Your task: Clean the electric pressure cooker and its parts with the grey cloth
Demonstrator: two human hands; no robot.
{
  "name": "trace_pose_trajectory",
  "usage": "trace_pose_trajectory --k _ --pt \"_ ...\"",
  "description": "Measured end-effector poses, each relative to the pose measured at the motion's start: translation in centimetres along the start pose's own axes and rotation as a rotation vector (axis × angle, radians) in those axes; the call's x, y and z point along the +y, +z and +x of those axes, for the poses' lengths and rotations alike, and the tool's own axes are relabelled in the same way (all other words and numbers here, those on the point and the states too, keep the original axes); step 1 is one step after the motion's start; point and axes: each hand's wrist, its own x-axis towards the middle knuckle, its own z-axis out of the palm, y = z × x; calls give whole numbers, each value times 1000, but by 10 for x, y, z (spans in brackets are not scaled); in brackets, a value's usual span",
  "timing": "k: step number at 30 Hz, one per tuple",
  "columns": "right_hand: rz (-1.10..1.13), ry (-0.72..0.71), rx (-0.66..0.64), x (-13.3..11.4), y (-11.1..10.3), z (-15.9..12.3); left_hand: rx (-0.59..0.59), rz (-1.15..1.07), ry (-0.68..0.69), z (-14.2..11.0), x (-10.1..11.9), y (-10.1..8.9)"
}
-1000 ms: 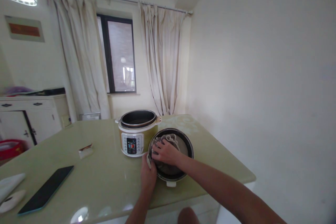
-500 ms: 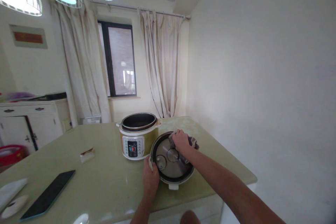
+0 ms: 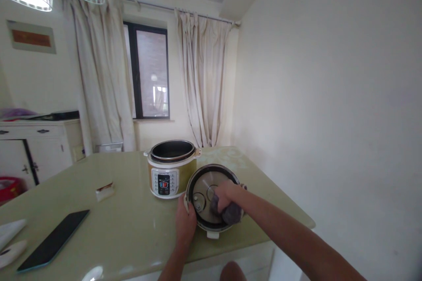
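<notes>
A round pressure cooker lid (image 3: 205, 184) is tilted up near the table's right side, its metal underside toward me. My left hand (image 3: 185, 219) grips the lid's left edge. Bunched in my right hand (image 3: 227, 194) is a dark grey cloth (image 3: 227, 214), pressed against the lower right of the lid's inner face. The fingertips of that hand are partly hidden by the cloth. Just behind and to the left of the lid stands the white and gold electric pressure cooker (image 3: 171, 171), uncovered, with a dark inner pot and a button panel on its front.
On the glossy green table (image 3: 132, 228) lie a dark flat tablet-like object (image 3: 54, 240) and a small white box-like item (image 3: 104, 191). White objects (image 3: 13, 252) sit at the far left edge. A wall rises on the right; a white cabinet (image 3: 49, 149) stands back left.
My right hand and the cloth have moved down across the lid's inner face, from its upper right to its lower right. My left hand keeps its grip. The view has shifted slightly.
</notes>
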Motion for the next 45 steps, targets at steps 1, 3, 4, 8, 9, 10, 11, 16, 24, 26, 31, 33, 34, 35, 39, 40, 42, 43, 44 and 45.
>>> trace_pose_trajectory --k 1,3,4,8,9,10,11,16,24,26,31,33,34,35,39,40,42,43,44,45 --pt "-5 -69 -23 -7 2 -1 0 -1 4 0 -1 0" --pt "-20 -180 -12 -22 5 -2 -5 -4 13 1 -3 0" --pt "-11 -212 49 -30 6 -3 -10 -5 15 2 -5 0" --pt "-5 -191 311 -51 5 -1 -6 10 22 4 -10 2" --pt "-26 -190 356 -52 3 0 3 15 28 4 -11 3" --pt "-57 -204 399 -51 2 2 11 19 35 4 -11 3" --pt "-93 -229 440 -48 0 5 18 22 39 4 -11 4" --pt "-222 -289 627 -19 -12 20 2 40 32 2 -8 2" --pt "-72 233 454 5 -28 18 28 42 2 3 -4 2" --pt "-62 268 374 9 -26 10 23 43 -2 2 0 1" --pt "-52 188 114 17 -16 -13 4 59 -20 0 14 -6" --pt "-48 110 29 16 -13 -19 -15 64 -40 -2 19 -9" --pt "-39 54 -9 13 -11 -22 -25 64 -53 -2 21 -10" --pt "-20 -14 -41 8 -8 -23 -35 60 -66 -2 22 -10" --pt "104 -221 50 -21 6 -21 -67 34 -108 -1 21 -11" --pt "124 -230 116 -27 10 -18 -69 39 -113 -1 20 -10" --pt "145 -210 228 -36 15 -13 -54 62 -105 1 16 -10" --pt "153 -193 266 -37 17 -10 -39 72 -92 2 14 -9" --pt "159 -174 303 -37 17 -7 -25 78 -74 2 13 -8" --pt "161 -157 340 -35 16 -4 -11 81 -55 3 11 -7"
